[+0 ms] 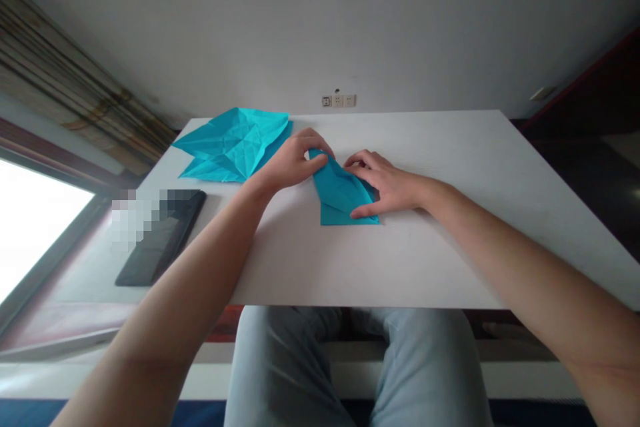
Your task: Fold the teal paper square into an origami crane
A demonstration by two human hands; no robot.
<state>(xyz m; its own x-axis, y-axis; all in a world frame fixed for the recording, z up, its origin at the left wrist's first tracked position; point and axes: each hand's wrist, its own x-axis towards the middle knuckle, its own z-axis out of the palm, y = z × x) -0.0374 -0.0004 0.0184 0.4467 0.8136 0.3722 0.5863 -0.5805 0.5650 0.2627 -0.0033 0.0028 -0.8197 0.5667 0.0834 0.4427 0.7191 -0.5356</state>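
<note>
Near the middle of the clock face, a folded blue paper lies on a white table. Toward 11 o'clock the left hand pinches its top corner, thumb against fingers; at 3 o'clock the right hand touches it, thumb and fingers spread. Pressing the layers evenly against the table should keep creases sharp. Fingers hide the right edge; inner folds are unreadable.
</note>
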